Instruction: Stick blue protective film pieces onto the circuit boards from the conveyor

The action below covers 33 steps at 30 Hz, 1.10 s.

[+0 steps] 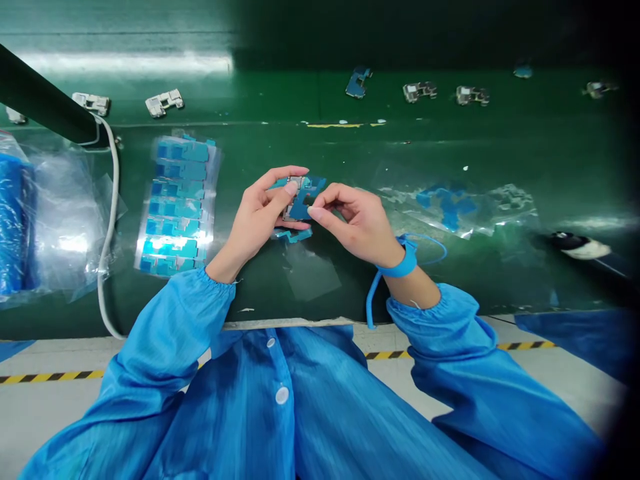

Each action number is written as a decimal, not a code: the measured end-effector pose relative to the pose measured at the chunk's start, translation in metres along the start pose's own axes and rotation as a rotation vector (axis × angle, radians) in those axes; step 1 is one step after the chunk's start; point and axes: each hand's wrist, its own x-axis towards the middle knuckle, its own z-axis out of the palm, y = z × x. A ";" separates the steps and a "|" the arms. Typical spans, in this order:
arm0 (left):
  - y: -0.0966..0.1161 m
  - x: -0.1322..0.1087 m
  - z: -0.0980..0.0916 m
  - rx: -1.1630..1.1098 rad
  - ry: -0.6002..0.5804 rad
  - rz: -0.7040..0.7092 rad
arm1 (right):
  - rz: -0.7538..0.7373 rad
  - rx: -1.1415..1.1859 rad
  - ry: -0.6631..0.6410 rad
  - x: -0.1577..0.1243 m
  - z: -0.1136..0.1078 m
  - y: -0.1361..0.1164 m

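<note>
My left hand is closed round a small metal part with blue film on it, thumb on top, held just above the green bench. My right hand pinches the same part's right edge between thumb and forefinger. A blue wrist strap with a coiled cord sits on my right wrist. Under my hands lies a loose blue film piece. A clear sheet of blue film stickers lies to the left of my left hand.
Several small metal parts sit along the far strip of the bench. Clear plastic bags and a white cable lie left. A peeled backing sheet lies right, a white object beyond it.
</note>
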 end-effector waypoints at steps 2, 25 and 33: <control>0.003 -0.001 0.002 0.001 -0.008 -0.018 | 0.015 -0.023 -0.026 0.000 -0.001 -0.001; 0.009 -0.004 0.008 0.026 0.004 -0.080 | 0.036 -0.027 -0.029 -0.003 -0.001 0.005; 0.010 -0.004 0.008 0.074 0.003 -0.079 | 0.072 -0.016 -0.025 -0.003 -0.001 0.005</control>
